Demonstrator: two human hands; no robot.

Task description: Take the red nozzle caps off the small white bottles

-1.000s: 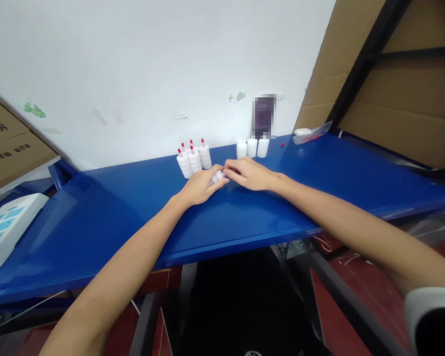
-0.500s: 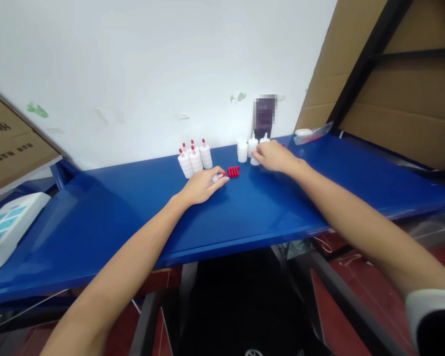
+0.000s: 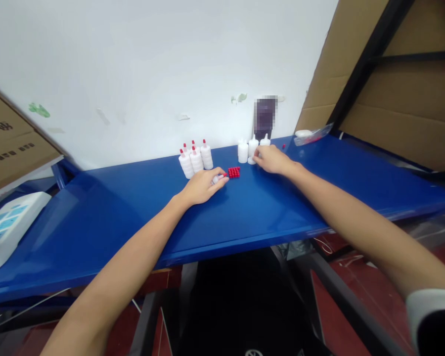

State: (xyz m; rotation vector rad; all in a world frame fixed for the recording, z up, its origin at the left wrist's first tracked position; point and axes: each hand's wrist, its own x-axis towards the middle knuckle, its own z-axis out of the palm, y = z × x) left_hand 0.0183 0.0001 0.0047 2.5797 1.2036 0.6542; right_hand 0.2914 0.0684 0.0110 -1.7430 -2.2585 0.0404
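Bright, even light; soft glare on the blue table (image 3: 319, 193), wide-angle bending at edges, slight softness.

Both arms are bare from the wrist to past the elbow, and the left hand (image 3: 202, 187) and the right hand (image 3: 270, 159) are uncovered too. On the right upper arm, at the lower right corner of the view, a short sleeve (image 3: 430, 309) shows. Its hem is a pale grey-white band, with near-black cloth behind it.
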